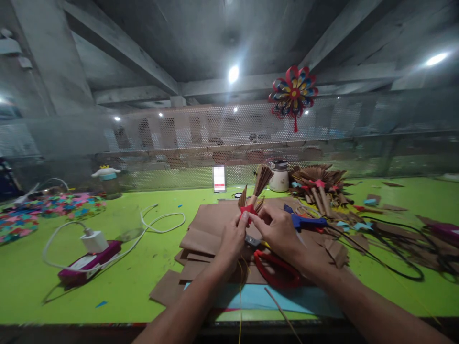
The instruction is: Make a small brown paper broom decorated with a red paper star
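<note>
My left hand (234,235) pinches a brown paper craft, its thumb pressed on a red paper star (247,210) at the front. A pleated brown paper fan (264,177) rises from the craft, and a smaller folded piece sticks up at its left. Closed around the star's right side, my right hand (278,225) has its fingertips on the craft. Below the hands lie scissors with red handles (278,274), partly covered. A blue glue gun (306,221) rests just right of my right hand. Stacked brown paper sheets (204,234) lie underneath, over light blue paper (236,297).
Finished-looking pleated paper pieces (319,184) are piled at the back right near a white jug (279,177). Black cable (398,272) loops across the right. At left are a purple power strip (89,263), white cable and colourful paper stars (60,208). A phone (219,178) stands behind.
</note>
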### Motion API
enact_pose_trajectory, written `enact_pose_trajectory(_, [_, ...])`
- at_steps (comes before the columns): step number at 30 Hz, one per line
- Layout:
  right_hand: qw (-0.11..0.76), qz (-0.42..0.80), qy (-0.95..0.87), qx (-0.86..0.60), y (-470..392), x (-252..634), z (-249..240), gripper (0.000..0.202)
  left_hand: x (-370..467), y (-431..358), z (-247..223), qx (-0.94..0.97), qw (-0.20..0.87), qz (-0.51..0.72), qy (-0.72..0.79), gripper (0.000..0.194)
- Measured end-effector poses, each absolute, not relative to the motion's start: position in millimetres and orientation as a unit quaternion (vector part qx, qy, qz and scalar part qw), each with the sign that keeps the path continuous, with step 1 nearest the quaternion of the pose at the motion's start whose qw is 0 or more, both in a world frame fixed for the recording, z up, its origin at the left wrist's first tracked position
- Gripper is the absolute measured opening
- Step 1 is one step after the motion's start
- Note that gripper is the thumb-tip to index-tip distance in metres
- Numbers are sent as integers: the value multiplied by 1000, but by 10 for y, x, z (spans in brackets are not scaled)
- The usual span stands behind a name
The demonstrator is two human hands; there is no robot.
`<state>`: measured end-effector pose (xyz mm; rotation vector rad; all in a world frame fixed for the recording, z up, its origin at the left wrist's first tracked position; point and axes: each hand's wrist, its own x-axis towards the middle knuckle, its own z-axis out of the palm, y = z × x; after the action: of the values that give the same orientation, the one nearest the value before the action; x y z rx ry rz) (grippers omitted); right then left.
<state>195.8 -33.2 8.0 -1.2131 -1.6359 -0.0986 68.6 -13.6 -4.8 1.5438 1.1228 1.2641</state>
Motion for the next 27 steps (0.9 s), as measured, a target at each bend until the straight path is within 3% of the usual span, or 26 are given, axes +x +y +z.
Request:
enact_pose_trajectory(10, [511,-29,-669,-539,-282,1969,42,37,706,-261,4,585,497,506,394,32])
enact_pose_trajectory(17, [506,-48,-678,-531,-291,1938,41,38,719,-262,-27,601,494,504,374,35])
enact_pose_trajectory(27, [555,-72,-649,-516,-204,2247,48,40,630,-212,26,491,620,515,331,31])
